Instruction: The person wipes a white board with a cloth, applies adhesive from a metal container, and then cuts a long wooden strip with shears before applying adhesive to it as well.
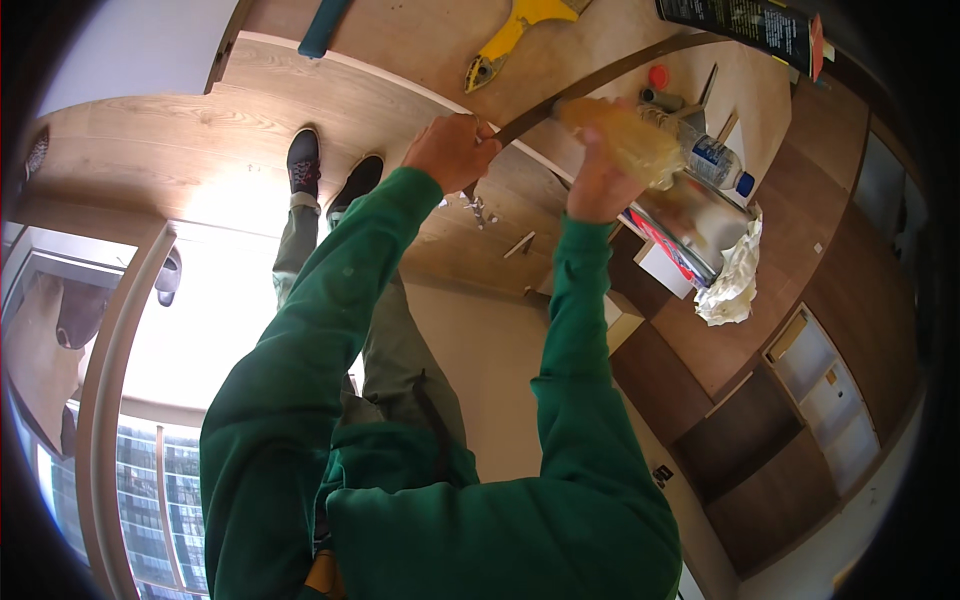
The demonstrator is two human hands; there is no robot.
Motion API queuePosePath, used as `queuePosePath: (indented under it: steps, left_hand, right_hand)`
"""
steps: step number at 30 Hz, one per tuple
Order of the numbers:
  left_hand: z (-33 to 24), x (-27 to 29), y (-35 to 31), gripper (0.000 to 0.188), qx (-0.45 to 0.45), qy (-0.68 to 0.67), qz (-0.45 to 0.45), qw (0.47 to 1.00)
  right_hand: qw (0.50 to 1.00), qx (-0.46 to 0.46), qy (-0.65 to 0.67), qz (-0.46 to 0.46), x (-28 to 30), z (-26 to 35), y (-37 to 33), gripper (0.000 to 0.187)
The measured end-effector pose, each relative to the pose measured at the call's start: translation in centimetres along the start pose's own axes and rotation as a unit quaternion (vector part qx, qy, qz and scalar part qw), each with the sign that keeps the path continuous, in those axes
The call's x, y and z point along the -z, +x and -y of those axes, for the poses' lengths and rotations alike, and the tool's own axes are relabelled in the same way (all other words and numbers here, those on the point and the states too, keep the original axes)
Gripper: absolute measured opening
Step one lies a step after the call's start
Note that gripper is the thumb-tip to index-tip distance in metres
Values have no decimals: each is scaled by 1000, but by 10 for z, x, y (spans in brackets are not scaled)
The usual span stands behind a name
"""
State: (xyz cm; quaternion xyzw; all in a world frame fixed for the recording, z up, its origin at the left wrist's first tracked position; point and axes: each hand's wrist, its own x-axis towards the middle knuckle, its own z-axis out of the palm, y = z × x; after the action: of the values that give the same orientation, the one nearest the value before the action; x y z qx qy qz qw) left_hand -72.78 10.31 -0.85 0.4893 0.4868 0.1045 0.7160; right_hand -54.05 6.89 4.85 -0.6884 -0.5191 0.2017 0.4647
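Observation:
My left hand [450, 152] is closed around the near end of a long brown strip [610, 70], thin like edge banding. From there the strip curves up and to the right over the board, toward a dark printed container at the far right. In my right hand [603, 178] is a yellowish translucent plastic bottle [635, 138], smeared by motion. It is tilted, with its narrow end pointing left, close to the strip. Whether the bottle touches the strip I cannot tell.
On the light wooden work surface [400, 40] lie a yellow-handled tool [505, 45], a teal handle [322, 28], a red cap [658, 76] and a clear water bottle [715, 162]. The dark container [745, 28] is at the far right. Crumpled white paper [735, 270] sits right of my hand; scraps [478, 210] litter the floor.

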Motion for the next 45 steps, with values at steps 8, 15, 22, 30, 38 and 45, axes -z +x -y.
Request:
queuePosePath:
  steps: [8, 15, 22, 30, 38, 45]
  left_hand:
    - [-3, 3, -2, 26, 8, -28, 29, 999]
    - [0, 3, 0, 27, 1, 4, 10, 1000]
    - [-2, 4, 0, 28, -3, 15, 17, 1000]
    - [0, 5, 0, 28, 3, 9, 18, 1000]
    - [1, 2, 1, 28, -19, 6, 15, 1000]
    - [-3, 3, -2, 26, 26, -5, 20, 999]
  right_hand:
    - [1000, 4, -8, 9, -2, 5, -2, 56]
    - [997, 29, -43, 57, 0, 0, -3, 63]
    - [999, 22, -20, -20, -5, -6, 18, 59]
    - [1000, 17, 4, 15, -13, 9, -8, 54]
    - [998, -55, -5, -18, -7, 16, 7, 57]
    - [998, 23, -51, -7, -6, 15, -10, 47]
